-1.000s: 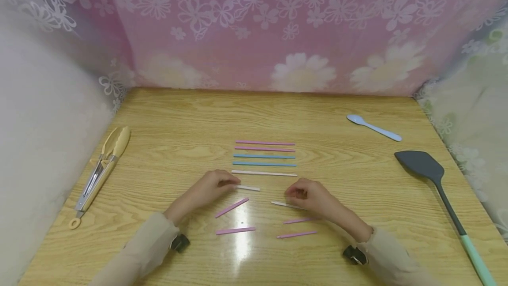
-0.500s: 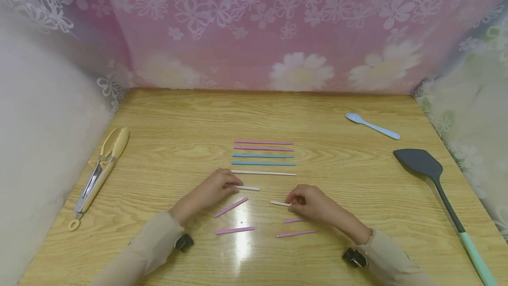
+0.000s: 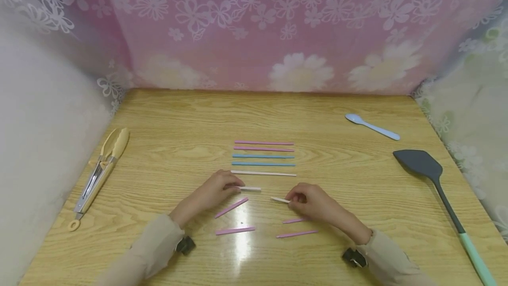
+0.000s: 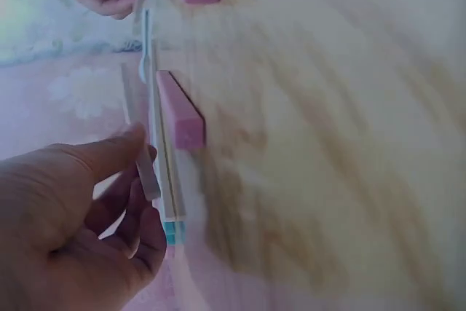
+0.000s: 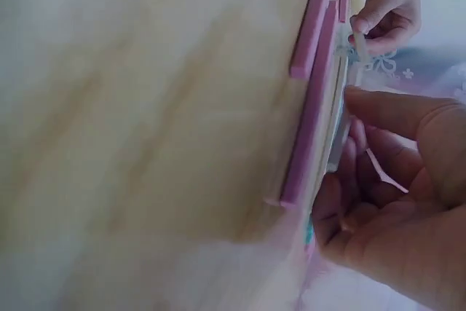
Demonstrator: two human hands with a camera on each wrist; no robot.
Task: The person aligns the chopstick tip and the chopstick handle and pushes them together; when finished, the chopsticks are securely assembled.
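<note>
My left hand [image 3: 218,189] pinches a short white stick [image 3: 252,188] between thumb and fingers; in the left wrist view that stick [image 4: 148,174] appears held off the table. Opposite it, my right hand [image 3: 313,200] pinches another short white stick [image 3: 279,199], its free end pointing left. A gap separates the two sticks. Behind the hands lies a row of longer sticks: a white one [image 3: 263,173], two blue ones, the nearer [image 3: 263,163] beside it, and two pink ones, the farthest [image 3: 263,143] at the back.
Short pink sticks lie nearer me, a slanted one [image 3: 232,207] and a level one [image 3: 236,231] at left, two more [image 3: 296,234] at right. Tongs [image 3: 101,178] lie far left. A light-blue spoon [image 3: 373,126] and a dark spatula [image 3: 422,164] lie at right.
My right hand has come down onto its white stick, gripped it and lifted it slightly, tilting it. My left hand has shifted a little to the right with its white stick.
</note>
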